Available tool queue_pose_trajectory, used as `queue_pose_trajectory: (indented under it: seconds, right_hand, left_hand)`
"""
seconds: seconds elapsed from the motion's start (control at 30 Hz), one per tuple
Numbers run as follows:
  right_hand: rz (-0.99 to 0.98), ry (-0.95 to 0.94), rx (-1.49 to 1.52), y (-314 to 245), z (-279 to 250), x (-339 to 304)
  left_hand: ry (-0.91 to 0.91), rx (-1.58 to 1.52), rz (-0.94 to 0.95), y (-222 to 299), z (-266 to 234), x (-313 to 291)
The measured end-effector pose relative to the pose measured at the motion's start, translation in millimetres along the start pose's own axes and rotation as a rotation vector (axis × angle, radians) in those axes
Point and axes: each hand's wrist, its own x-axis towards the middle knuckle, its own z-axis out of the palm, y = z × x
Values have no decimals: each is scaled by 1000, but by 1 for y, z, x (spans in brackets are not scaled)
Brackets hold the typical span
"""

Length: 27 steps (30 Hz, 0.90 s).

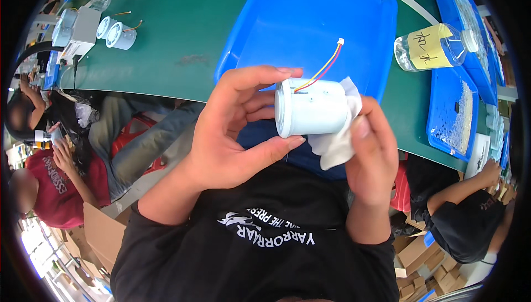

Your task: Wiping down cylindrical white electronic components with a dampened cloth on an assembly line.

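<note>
A pale blue cylindrical housing [312, 107] lies on its side in the air, above the near edge of the table. My left hand [235, 122] grips its flanged left end, thumb below and fingers above. Red and yellow wires with a small white plug [340, 41] rise from the housing's top. In my right hand [370, 147] a white cloth or wipe [334, 147] is pinched between thumb and fingers, pressed against the housing's right end. That end is partly hidden by the cloth.
Behind my hands lies a large blue tray [315, 14] on the green table [171, 37]. To its right are a clear bottle with a yellow label [428, 48] and a smaller blue tray [451, 111]. Similar housings [120, 35] stand at far left beside a grey box [83, 31]. Other people sit on both sides.
</note>
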Motion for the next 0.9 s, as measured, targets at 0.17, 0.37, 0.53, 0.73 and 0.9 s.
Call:
queue_pose_trajectory:
  seconds: [0.17, 0.37, 0.53, 0.73, 0.9]
  right_hand:
    - [-271, -56, -284, 17, 6, -3]
    - [-500, 53, -587, 33, 11, -6]
    - [222, 191, 73, 11, 15, 7]
    - [-375, 147, -493, 22, 3, -1]
    - [-593, 132, -762, 27, 3, -6]
  left_hand:
    - [-5, -15, -78, 4, -4, -5]
    - [-59, 153, 19, 8, -4, -6]
    - [-329, 777, 337, 19, -15, 4]
    - [-95, 240, -50, 18, -3, 1]
    - [37, -333, -366, 17, 3, 5]
